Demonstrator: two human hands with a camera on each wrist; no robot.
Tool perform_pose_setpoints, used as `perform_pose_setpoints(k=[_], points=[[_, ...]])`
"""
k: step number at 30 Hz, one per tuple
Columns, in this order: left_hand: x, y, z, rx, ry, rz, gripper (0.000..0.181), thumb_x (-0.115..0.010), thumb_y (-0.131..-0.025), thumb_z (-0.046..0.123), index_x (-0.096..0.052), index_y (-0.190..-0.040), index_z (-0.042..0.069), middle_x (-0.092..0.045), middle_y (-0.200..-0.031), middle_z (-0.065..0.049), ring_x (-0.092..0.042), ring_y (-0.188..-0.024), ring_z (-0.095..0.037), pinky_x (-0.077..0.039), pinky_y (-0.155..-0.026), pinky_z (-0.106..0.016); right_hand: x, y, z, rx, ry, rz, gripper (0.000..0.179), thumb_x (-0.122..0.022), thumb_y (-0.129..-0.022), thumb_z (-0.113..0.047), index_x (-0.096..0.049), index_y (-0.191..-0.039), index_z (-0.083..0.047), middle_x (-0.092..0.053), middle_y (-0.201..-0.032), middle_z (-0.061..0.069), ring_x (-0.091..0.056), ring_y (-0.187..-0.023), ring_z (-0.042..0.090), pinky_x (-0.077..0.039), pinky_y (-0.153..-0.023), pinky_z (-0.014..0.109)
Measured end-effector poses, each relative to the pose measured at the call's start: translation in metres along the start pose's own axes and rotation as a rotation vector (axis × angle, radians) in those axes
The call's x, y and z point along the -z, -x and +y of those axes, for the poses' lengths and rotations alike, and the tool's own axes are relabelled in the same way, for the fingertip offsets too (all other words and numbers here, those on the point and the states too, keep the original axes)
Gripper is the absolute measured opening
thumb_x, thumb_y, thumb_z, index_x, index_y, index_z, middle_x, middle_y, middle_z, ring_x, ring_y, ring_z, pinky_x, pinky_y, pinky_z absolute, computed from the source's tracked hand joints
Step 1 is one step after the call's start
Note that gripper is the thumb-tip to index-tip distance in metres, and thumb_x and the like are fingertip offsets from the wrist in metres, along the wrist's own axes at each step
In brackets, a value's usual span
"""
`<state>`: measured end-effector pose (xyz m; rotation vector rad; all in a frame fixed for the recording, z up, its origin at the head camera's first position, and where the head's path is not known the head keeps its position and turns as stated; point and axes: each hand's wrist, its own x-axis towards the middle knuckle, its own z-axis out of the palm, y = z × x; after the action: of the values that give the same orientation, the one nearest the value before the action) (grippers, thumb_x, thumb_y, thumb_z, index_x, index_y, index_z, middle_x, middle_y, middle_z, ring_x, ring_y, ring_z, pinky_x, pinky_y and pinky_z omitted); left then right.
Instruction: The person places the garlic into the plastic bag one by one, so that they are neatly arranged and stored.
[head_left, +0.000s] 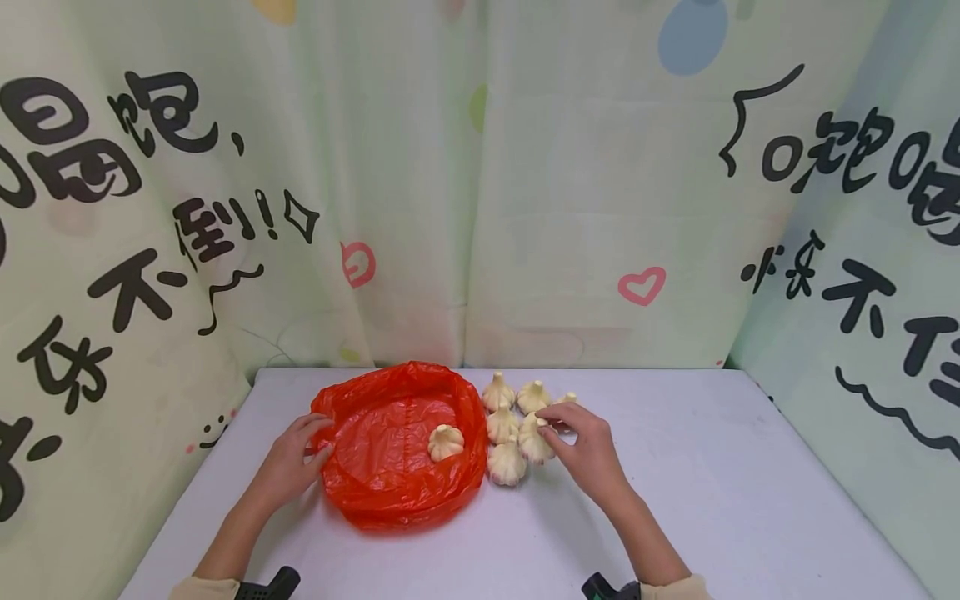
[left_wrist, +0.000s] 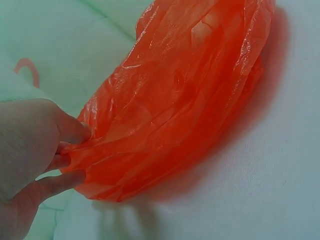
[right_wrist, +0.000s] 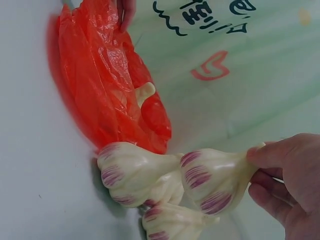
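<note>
A red plastic bag (head_left: 360,508) lies wide open on the table, its rim folded outward. One garlic bulb (head_left: 446,442) rests inside, toward the bag's right side. My left hand (head_left: 294,460) pinches the bag's left edge between thumb and fingers; in the left wrist view the film (left_wrist: 150,135) gathers into creases there. To the right of the bag, my right hand (head_left: 588,446) grips a garlic bulb (right_wrist: 212,180) by its stem with thumb and fingertips. That bulb has purple streaks and overlaps the other bulbs in the right wrist view.
Several more garlic bulbs (head_left: 506,463) stand grouped close against the bag's right side, stems up. The white table (head_left: 720,492) meets a printed curtain (head_left: 540,317) at the back and both sides.
</note>
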<state>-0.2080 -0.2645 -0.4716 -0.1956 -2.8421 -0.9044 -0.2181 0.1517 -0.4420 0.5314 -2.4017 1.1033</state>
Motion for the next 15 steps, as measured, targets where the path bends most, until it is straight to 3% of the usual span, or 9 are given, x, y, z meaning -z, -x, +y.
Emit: perform_pose_setpoints(k=[4, 9, 15], points=[[0.000, 0.000, 0.001, 0.006, 0.004, -0.003, 0.044, -0.066, -0.089, 0.008, -0.055, -0.130, 0.001, -0.048, -0.137, -0.022, -0.052, -0.121, -0.040, -0.058, -0.086, -0.046, 0.002, -0.001, -0.003, -0.016, 0.004, -0.004, 0.024, -0.076, -0.080, -0.004, -0.072, -0.102, -0.011, -0.070, -0.097, 0.000, -0.068, -0.087, 0.013, -0.060, -0.077, 0.025], [0.000, 0.000, 0.002, 0.010, 0.005, -0.006, 0.043, -0.066, -0.089, 0.008, -0.056, -0.129, 0.000, -0.047, -0.137, -0.023, -0.051, -0.122, -0.041, -0.058, -0.086, -0.046, 0.001, -0.003, -0.007, -0.012, -0.016, 0.009, 0.024, -0.076, -0.080, -0.004, -0.072, -0.103, -0.010, -0.070, -0.098, 0.002, -0.068, -0.086, 0.014, -0.061, -0.076, 0.034], [-0.001, 0.000, 0.001, 0.013, 0.007, -0.003, 0.042, -0.066, -0.089, 0.007, -0.056, -0.129, 0.000, -0.047, -0.137, -0.023, -0.051, -0.122, -0.041, -0.058, -0.086, -0.046, -0.002, -0.007, -0.012, -0.006, -0.046, 0.015, 0.023, -0.075, -0.081, -0.003, -0.072, -0.103, -0.010, -0.070, -0.098, 0.004, -0.069, -0.086, 0.015, -0.061, -0.076, 0.035]])
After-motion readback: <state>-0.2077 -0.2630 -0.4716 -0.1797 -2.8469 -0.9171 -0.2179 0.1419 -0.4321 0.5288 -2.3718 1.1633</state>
